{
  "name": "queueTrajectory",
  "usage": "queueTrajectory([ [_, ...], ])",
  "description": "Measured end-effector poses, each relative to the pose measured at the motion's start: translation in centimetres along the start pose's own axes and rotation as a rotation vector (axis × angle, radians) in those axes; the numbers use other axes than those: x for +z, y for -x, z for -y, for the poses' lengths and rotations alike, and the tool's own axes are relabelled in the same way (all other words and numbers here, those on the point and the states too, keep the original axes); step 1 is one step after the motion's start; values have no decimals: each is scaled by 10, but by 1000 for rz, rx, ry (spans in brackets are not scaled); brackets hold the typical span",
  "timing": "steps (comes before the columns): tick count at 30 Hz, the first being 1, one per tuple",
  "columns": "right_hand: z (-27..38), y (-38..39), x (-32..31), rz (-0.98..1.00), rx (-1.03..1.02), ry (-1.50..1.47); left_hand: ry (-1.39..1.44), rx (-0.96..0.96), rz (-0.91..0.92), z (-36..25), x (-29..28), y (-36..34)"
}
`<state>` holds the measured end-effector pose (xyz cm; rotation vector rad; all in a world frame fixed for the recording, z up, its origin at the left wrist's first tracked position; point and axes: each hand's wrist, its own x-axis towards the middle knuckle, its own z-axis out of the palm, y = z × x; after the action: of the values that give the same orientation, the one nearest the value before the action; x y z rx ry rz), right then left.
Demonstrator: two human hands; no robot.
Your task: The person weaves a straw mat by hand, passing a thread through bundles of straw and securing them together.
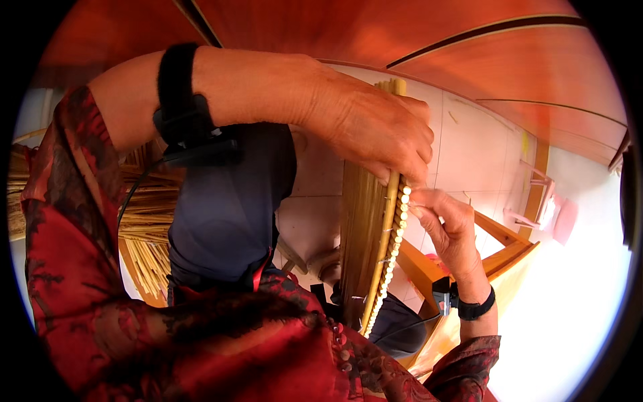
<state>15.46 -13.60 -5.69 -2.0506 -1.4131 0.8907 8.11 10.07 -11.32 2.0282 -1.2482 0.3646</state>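
A panel of slender yellow-brown sticks (360, 234), like bamboo or reed, stands upright between my knees. Along its right side run a long pole (379, 268) and a row of pale round stick ends (394, 249). Thin ties cross the pole at several places. From above, my left hand (388, 137) grips the upper part of the panel, its fingers curled round the pole. My right hand (452, 218) is closed in a pinch beside the topmost pale ends; what lies between its fingertips is too small to make out.
Loose sticks (149, 264) lie in a pile at the left, past my leg (224, 208). A wooden frame (506, 251) stands at the right, with a pink stool (539, 201) beyond it. Red-brown cabinet panels (321, 30) rise at the far side above the tiled floor (462, 144).
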Motion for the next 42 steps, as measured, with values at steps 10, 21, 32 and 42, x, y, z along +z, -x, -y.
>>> queueTrajectory([
  [10,-2,7,-10,-1,66,-42,-53,-96,131,1,-14,-15],
  [21,7,2,14,-92,11,-148,-50,-147,157,-18,-24,1],
  [32,13,-4,28,-137,-33,-187,-56,-148,114,-16,-21,3],
  [42,34,-7,40,-192,130,-223,-59,-168,99,-15,-18,5],
])
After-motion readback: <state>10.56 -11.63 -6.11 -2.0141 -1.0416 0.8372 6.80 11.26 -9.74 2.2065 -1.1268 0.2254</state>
